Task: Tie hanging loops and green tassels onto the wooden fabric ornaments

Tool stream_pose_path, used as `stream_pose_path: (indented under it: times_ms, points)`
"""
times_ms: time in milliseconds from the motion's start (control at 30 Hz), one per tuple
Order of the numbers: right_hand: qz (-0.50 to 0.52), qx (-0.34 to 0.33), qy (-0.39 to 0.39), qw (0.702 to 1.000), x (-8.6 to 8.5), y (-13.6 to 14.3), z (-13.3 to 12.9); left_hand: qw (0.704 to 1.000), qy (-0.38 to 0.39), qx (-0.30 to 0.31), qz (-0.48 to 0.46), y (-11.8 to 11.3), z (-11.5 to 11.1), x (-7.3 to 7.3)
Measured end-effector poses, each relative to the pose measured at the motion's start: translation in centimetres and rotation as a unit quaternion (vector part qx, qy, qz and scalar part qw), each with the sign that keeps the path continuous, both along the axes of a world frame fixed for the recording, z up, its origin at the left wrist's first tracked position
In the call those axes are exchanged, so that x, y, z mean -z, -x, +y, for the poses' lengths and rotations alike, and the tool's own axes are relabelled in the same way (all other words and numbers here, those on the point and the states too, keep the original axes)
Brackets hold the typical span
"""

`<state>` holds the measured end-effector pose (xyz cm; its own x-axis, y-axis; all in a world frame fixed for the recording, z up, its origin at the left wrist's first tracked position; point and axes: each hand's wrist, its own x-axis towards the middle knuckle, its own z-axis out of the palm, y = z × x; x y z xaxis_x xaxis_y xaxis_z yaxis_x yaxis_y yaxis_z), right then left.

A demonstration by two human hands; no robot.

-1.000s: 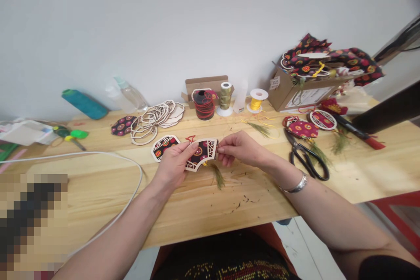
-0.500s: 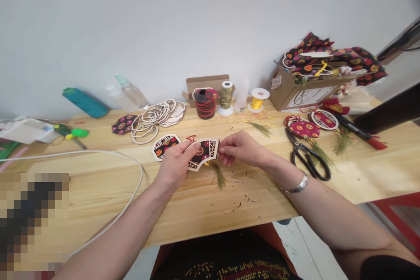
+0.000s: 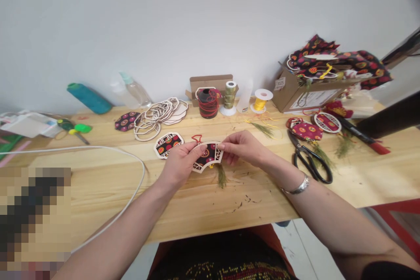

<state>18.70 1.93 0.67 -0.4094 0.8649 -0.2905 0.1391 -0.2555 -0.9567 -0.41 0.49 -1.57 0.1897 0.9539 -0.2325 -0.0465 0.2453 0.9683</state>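
A fan-shaped ornament (image 3: 207,157) with a pale wooden lattice frame and dark patterned fabric is held above the table between both hands. My left hand (image 3: 181,162) grips its left end, thumb lying on the fabric. At the right end, my right hand (image 3: 241,148) pinches the frame's corner with thumb and fingers. A red cord loop (image 3: 197,138) sticks up from the ornament's top, and a green tassel (image 3: 222,178) hangs below it. Partly behind my left hand lies a wood-framed fabric ornament (image 3: 168,144).
Loose wooden frames (image 3: 157,116) lie behind my left hand. Spools of red cord (image 3: 208,103), gold thread (image 3: 230,96) and yellow cord (image 3: 260,100) line the wall. Black-handled scissors (image 3: 310,159) lie right, near a cardboard box (image 3: 285,92) of fabric. A white cable (image 3: 134,156) crosses the left side.
My right thumb has come further onto the front of the ornament's right end. My left hand keeps its hold. The whole view has shifted slightly.
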Motion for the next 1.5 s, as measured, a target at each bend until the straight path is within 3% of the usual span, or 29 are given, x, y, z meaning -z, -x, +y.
stream_pose_path:
  times_ms: [567, 800, 1100, 1300, 1500]
  points:
    - [0.019, 0.017, 0.003, 1.000, 1.1, 0.2, 0.1, 1.000, -0.008, 0.013, 0.022, 0.1, 0.0, -0.1]
    - [0.003, 0.029, -0.006, 1.000, 1.0, 0.4, 0.0, 1.000, 0.016, 0.013, -0.014, 0.1, 0.2, -0.3]
    - [0.001, 0.072, -0.035, 0.997, 0.7, -0.3, 0.4, 0.978, 0.066, -0.112, -0.161, -0.1, 0.6, -0.7]
    - [0.029, 0.121, -0.046, 0.991, 0.8, -1.3, 1.1, 0.986, 0.062, -0.046, -0.146, 0.4, 0.5, -1.2]
    - [0.031, 0.119, -0.048, 0.991, 1.0, -1.2, 1.1, 0.991, 0.050, -0.069, -0.107, 0.2, 0.4, -1.0]
